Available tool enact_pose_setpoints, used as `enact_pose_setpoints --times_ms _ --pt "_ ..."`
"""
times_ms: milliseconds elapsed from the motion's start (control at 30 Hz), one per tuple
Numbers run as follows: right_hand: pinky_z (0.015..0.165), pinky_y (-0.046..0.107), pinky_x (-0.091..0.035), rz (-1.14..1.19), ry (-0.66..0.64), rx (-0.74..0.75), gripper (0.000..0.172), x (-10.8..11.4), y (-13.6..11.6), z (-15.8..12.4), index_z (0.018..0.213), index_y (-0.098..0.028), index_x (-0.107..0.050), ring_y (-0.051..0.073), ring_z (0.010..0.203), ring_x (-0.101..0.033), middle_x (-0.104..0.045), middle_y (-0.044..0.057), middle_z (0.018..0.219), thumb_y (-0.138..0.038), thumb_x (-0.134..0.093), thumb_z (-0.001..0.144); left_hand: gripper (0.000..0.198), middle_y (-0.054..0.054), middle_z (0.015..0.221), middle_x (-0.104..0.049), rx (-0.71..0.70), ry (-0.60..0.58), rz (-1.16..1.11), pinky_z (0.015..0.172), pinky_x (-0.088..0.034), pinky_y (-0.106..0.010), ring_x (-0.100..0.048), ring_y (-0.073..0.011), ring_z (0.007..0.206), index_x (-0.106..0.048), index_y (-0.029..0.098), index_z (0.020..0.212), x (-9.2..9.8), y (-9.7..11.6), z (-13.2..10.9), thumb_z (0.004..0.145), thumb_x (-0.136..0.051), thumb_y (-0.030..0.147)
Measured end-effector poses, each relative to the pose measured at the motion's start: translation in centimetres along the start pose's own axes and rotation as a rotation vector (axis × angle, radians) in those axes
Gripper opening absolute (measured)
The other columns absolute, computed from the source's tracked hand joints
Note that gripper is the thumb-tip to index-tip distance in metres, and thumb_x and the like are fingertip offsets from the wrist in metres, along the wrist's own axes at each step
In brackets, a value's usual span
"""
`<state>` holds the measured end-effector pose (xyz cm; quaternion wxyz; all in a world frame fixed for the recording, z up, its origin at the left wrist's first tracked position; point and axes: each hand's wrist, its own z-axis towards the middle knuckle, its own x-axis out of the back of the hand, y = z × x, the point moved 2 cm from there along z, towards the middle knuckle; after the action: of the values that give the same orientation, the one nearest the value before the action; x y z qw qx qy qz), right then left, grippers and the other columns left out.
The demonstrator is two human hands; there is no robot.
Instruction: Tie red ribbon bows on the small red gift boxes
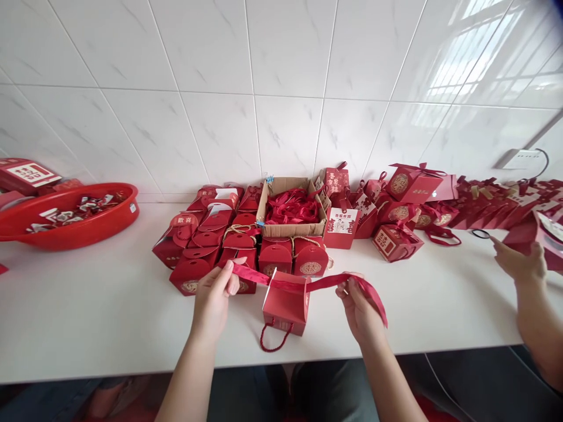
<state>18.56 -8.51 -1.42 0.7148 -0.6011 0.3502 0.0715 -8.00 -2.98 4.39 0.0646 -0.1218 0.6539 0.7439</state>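
A red ribbon (328, 282) runs through the top of a small red gift box (285, 302) on the table in front of me. Its left end is pinched in my left hand (214, 293). My right hand (360, 305) is closed on the other side, and a tail of ribbon hangs past the fingers. The box's top stands open towards me, and a dark red rope handle (275, 350) droops from its near side. Behind it, a cardboard box (292, 230) full of loose red ribbons rests among the other gift boxes.
Red gift boxes (193, 266) stand in rows behind my left hand. More finished-looking boxes (398, 240) with bows are at the right. A red basin (88, 231) with wrapped sweets sits at far left. Another person's hand (523, 261) reaches in at the right edge.
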Motion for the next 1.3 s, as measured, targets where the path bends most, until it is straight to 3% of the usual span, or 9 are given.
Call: enact_pose_setpoints --times_ms 67,167,300,533,700,933,1067,1167,1300 --pt "0.061 0.025 -0.044 -0.019 -0.024 0.01 0.017 -0.2 -0.7 0.5 0.072 -0.02 -0.064 0.01 0.061 -0.049 -0.054 -0.002 0.066 -0.034 -0.072 0.077 0.037 0.005 0.046 -0.036 -0.036 -0.006 0.098 0.064 -0.038 -0.028 -0.044 -0.0122 0.054 -0.054 0.02 0.05 0.1 0.8 0.2 0.079 -0.065 0.04" --pt "0.059 0.026 -0.043 -0.032 -0.006 0.021 0.017 -0.3 -1.7 1.1 0.071 -0.02 -0.062 0.011 0.059 -0.049 -0.052 -0.003 0.063 -0.032 -0.074 0.075 0.044 0.002 0.048 -0.039 -0.066 -0.034 0.249 0.079 -0.04 -0.029 -0.058 -0.0183 0.075 -0.045 0.021 0.045 0.4 1.9 -0.2 0.081 -0.063 0.039" --pt "0.058 0.027 -0.042 -0.041 0.028 0.067 0.018 -0.5 -2.7 1.6 0.072 -0.02 -0.062 0.011 0.057 -0.05 -0.056 -0.002 0.065 -0.032 -0.075 0.073 0.043 0.0 0.051 -0.044 -0.111 -0.023 0.383 0.079 -0.04 -0.028 -0.061 -0.0255 0.096 -0.047 0.021 0.046 0.9 2.9 -1.2 0.083 -0.058 0.041" --pt "0.061 0.027 -0.044 -0.27 0.001 0.177 0.021 -1.4 -4.5 2.1 0.079 -0.019 -0.063 0.011 0.057 -0.054 -0.059 -0.002 0.061 -0.035 -0.075 0.074 0.04 0.0 0.052 -0.047 -0.196 0.069 0.429 0.066 -0.041 -0.026 -0.062 -0.0219 0.082 -0.049 0.02 0.048 1.2 5.4 -1.1 0.081 -0.06 0.039" --pt "0.06 0.028 -0.048 -0.368 -0.035 0.245 0.023 -2.4 -5.7 2.2 0.081 -0.019 -0.063 0.013 0.059 -0.058 -0.063 0.0 0.066 -0.037 -0.075 0.074 0.04 0.0 0.052 -0.048 -0.229 0.023 0.507 0.065 -0.042 -0.025 -0.064 -0.0247 0.088 -0.05 0.02 0.047 0.7 6.9 -1.2 0.08 -0.061 0.04" --pt "0.06 0.029 -0.051 -0.433 -0.13 0.286 0.021 -3.9 -7.4 2.0 0.085 -0.019 -0.065 0.014 0.059 -0.059 -0.066 0.002 0.07 -0.037 -0.071 0.077 0.04 -0.001 0.053 -0.052 -0.223 -0.014 0.538 0.059 -0.043 -0.025 -0.065 -0.0246 0.081 -0.051 0.02 0.047 -0.6 6.8 -1.6 0.078 -0.062 0.043" --pt "0.054 0.026 -0.046 -0.522 -0.175 0.348 0.022 -4.8 -8.3 2.2 0.069 -0.019 -0.064 0.013 0.058 -0.055 -0.062 0.001 0.063 -0.039 -0.069 0.078 0.023 -0.001 0.07 -0.068 -0.287 0.058 0.519 0.058 -0.045 -0.025 -0.061 -0.0181 0.07 -0.071 0.02 0.073 -2.1 7.6 -1.5 0.075 -0.067 0.043" --pt "0.059 0.027 -0.048 -0.498 -0.259 0.291 0.022 -6.1 -8.5 2.7 0.072 -0.019 -0.067 0.014 0.063 -0.058 -0.064 0.001 0.066 -0.04 -0.07 0.077 0.027 -0.003 0.083 -0.072 -0.373 -0.054 0.523 0.067 -0.05 -0.026 -0.064 -0.0198 0.079 -0.074 0.019 0.09 -3.8 8.1 -0.9 0.079 -0.064 0.042" --pt "0.066 0.026 -0.049 -0.389 -0.421 0.142 0.021 -8.7 -8.2 3.2 0.079 -0.019 -0.07 0.014 0.069 -0.062 -0.068 0.001 0.073 -0.039 -0.071 0.075 0.022 -0.005 0.088 -0.073 -0.456 -0.287 0.51 0.076 -0.052 -0.027 -0.066 -0.0194 0.082 -0.073 0.019 0.089 -6.4 7.7 0.1 0.081 -0.064 0.037"
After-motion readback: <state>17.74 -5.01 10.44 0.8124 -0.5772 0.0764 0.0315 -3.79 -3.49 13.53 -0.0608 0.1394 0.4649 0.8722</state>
